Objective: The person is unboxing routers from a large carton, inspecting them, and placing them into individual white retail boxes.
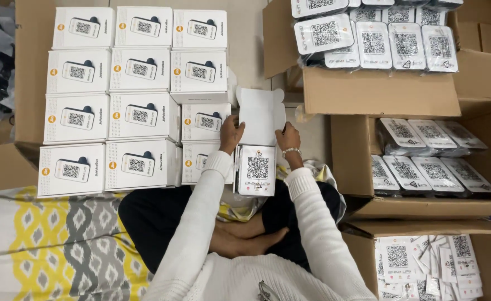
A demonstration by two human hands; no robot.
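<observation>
An open white box [260, 118] with its lid flaps raised sits in front of me, a white device with a square code panel [256, 170] lying in it. My left hand [230, 134] grips the box's left edge beside the stacked boxes. My right hand [288, 137], with a bead bracelet on the wrist, holds the right side of the lid flap. Both arms wear white knit sleeves.
Several closed white boxes [139, 114] are stacked in rows at the left. Cardboard cartons at the right [379, 92] [351, 161] hold several bagged white devices. A lower carton [424, 262] holds paper cards. A patterned yellow and grey cloth [56, 245] lies at the bottom left.
</observation>
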